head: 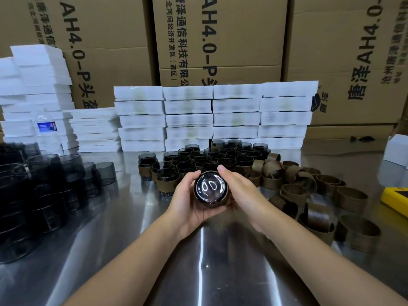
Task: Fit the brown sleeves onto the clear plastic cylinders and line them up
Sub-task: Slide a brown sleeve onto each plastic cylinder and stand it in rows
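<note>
Both hands hold one smoky clear cylinder (210, 188) above the steel table, its glossy base turned toward me. My left hand (187, 200) cups it from the left and below. My right hand (239, 191) wraps it from the right, fingers over the top. A brown sleeve edge shows around the cylinder's lower side. Behind the hands stand rows of sleeved cylinders (212, 159). Bare cylinders (42, 186) are stacked at the left. Loose brown sleeves (309, 191) lie heaped at the right.
White foam blocks (212, 115) are stacked along the back of the steel table (132, 250), with cardboard boxes (220, 36) behind. A water bottle (47, 129) stands at the back left. A yellow object (396, 200) lies at the right edge.
</note>
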`<action>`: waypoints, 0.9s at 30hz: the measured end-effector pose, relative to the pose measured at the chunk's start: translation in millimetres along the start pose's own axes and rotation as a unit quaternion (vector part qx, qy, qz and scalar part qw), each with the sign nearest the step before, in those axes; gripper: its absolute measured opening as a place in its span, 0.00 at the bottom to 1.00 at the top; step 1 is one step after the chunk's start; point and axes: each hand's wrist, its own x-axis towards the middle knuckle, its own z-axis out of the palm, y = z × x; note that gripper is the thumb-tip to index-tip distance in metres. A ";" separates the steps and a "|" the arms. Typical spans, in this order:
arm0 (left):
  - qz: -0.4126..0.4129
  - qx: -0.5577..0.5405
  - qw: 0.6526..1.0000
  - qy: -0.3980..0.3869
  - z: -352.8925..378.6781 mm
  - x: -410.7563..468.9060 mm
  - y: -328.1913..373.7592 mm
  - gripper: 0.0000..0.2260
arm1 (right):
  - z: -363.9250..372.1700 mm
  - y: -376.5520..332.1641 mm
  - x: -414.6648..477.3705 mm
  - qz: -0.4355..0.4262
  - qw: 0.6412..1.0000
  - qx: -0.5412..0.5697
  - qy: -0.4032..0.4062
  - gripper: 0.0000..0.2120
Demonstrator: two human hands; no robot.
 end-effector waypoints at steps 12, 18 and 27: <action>-0.013 0.040 0.999 0.024 4.3 0.4 -0.2 0.20 | -1.5 -2.4 -2.9 0.021 0.999 0.022 -0.015 0.26; -0.004 0.050 0.998 0.039 5.6 -1.1 0.0 0.21 | -1.4 -1.5 -2.0 0.017 1.000 0.017 -0.015 0.24; 0.022 0.078 0.996 0.042 5.8 -1.2 1.4 0.20 | -2.5 -0.8 0.2 0.020 0.998 0.040 -0.035 0.20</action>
